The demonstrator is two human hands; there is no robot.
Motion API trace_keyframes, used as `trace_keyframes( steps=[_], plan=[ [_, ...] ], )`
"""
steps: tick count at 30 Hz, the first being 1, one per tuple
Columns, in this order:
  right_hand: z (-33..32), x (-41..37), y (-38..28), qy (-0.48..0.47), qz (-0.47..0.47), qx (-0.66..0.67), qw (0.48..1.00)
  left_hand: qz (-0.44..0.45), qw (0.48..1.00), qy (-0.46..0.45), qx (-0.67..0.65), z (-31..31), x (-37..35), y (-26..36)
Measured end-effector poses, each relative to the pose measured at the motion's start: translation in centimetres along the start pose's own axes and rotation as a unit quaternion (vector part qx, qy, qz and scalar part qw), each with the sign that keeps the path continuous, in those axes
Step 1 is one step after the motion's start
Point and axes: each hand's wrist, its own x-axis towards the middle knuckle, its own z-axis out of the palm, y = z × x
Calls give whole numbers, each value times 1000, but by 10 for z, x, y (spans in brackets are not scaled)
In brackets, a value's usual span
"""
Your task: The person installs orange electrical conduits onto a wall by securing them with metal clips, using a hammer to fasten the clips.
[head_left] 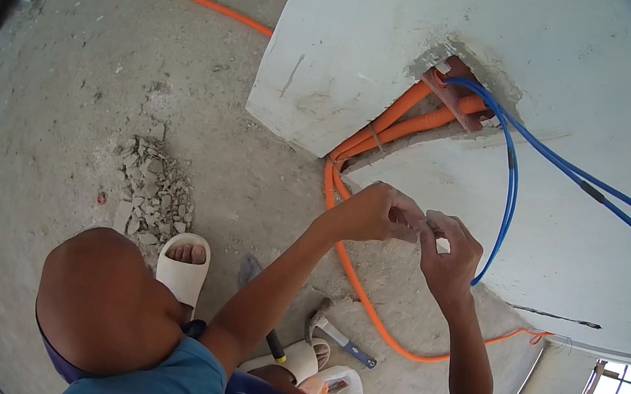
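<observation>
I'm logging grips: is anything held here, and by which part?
It cannot be told: the left hand and right hand pinch close together, but anything between them is too small or hidden to make out.

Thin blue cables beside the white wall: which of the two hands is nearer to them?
Right. In the picture, the right hand is beside the blue cables; the left hand is farther away, past the right hand.

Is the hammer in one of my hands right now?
No, the hammer lies on the floor near a sandal, apart from both the left hand and the right hand.
</observation>
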Motion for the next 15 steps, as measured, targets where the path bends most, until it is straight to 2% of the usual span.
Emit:
trace_keyframes(
  steps=[1,4,7,10,13,15],
  plan=[
    [4,7,-1,14,-11,-12,1000,-22,999,32,-4,0,-1,4],
    [18,19,-4,61,-58,-30,996,67,985,149,47,1,2,-5],
    [27,27,-1,124,-131,-24,983,93,962,257,-11,4,7,-11],
    [20,18,7,104,-85,-10,991,125,908,397,-55,-2,17,-18],
    [22,-9,23,-41,13,48,998,96,876,453,-137,-8,32,-28],
    [35,-37,44,-136,36,38,989,61,880,453,-129,-9,35,-21]
  ],
)
